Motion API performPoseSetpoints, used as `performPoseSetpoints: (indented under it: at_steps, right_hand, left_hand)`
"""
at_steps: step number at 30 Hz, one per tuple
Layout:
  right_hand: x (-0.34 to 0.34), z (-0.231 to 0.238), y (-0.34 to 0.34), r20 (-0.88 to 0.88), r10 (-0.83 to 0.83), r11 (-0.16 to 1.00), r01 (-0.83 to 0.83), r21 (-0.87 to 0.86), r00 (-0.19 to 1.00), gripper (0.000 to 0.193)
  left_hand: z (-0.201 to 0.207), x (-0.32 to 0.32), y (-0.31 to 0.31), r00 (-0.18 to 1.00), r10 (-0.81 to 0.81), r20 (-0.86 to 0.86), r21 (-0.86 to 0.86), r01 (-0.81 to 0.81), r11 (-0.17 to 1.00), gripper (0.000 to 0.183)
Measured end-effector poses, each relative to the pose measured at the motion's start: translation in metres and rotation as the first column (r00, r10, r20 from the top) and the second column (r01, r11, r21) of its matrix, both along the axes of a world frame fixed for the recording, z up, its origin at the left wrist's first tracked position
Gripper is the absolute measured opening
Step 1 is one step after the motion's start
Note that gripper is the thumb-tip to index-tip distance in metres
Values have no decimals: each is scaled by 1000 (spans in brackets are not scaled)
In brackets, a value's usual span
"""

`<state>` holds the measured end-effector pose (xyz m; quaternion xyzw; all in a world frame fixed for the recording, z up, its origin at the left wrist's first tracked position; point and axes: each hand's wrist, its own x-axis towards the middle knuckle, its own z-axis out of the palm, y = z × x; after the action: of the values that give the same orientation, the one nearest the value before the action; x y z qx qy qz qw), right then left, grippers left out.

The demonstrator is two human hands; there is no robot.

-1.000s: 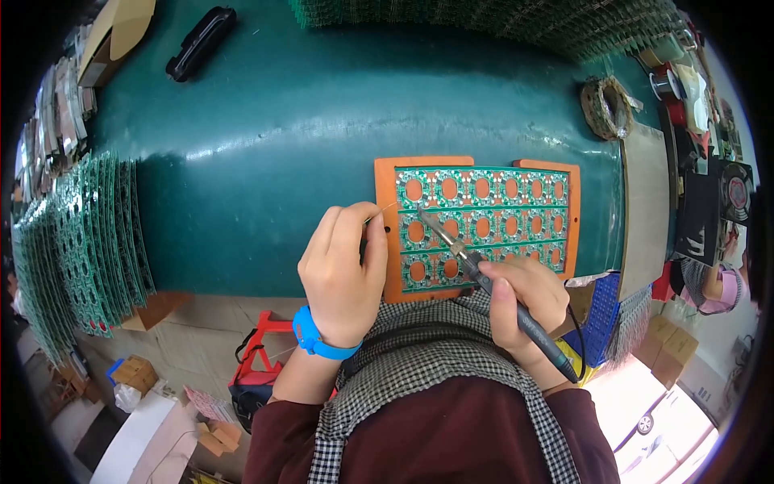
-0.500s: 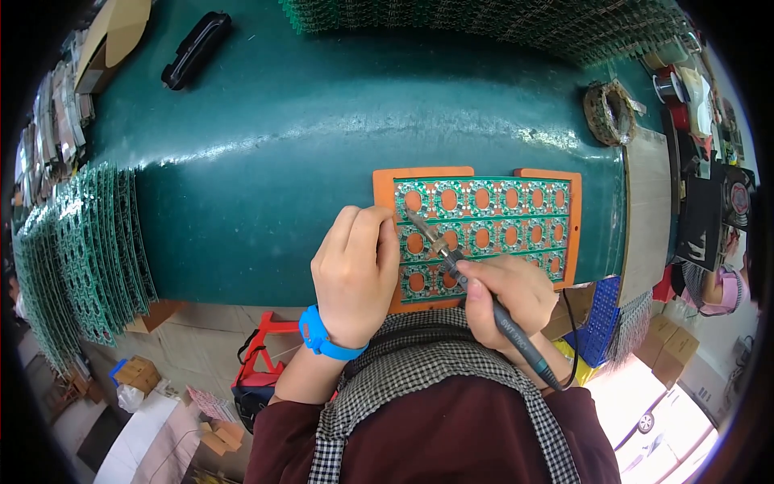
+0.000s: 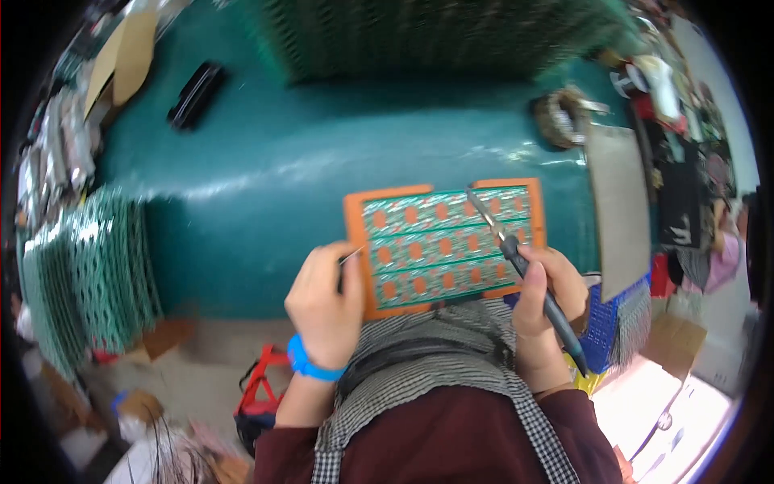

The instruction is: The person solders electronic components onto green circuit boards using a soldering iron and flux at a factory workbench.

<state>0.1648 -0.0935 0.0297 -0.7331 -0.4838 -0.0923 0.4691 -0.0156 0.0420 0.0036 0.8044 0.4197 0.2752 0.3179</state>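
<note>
A green circuit board panel (image 3: 431,235) with rows of orange round openings lies in an orange frame (image 3: 355,218) close to me on the table. In my right hand (image 3: 556,290) is a soldering iron (image 3: 516,255), its tip over the panel's far edge; whether it touches cannot be made out. My left hand (image 3: 322,294), wearing a blue wristband (image 3: 310,363), is beside the frame's left edge. Its fingers pinch a thin silvery wire (image 3: 350,256), which looks like solder wire, pointing toward the frame. The picture is blurred by motion.
Stacked green circuit boards stand at the left (image 3: 113,274) and along the far side (image 3: 435,40) of the green table (image 3: 266,185). A black elongated object (image 3: 196,94) lies far left. A brown ring-shaped roll (image 3: 560,118) and a grey board (image 3: 617,210) are at the right.
The iron's tip has left the panel's left end and moved right toward the far edge. My left hand has drawn back, showing the wire. The whole view has shifted.
</note>
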Motion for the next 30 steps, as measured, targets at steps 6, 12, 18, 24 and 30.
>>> performPoseSetpoints:
  at_steps: [6, 12, 18, 24, 30]
  right_hand:
    - [70, -7, -8, 167, -333, 941, 316, 118, 928, 18]
    - [105, -50, -20, 58, -257, 949, 263, -172, 965, 49]
    - [77, -63, -41, -25, -188, 982, 187, -30, 982, 25]
    - [79, -70, -44, -122, -166, 986, 164, -28, 978, 23]
    - [72, -68, -49, -112, -130, 991, 128, -31, 985, 18]
  left_hand:
    - [-1, -7, -12, 992, -15, -123, -41, 10, 999, 6]
    - [0, 9, -15, 973, -14, -232, 90, 36, 995, 19]
    - [6, 22, -23, 937, 85, -339, 327, 33, 944, 18]
    - [15, 26, -25, 923, 127, -364, 327, -1, 945, 16]
    - [14, 19, -34, 902, 114, -417, 238, -13, 971, 22]
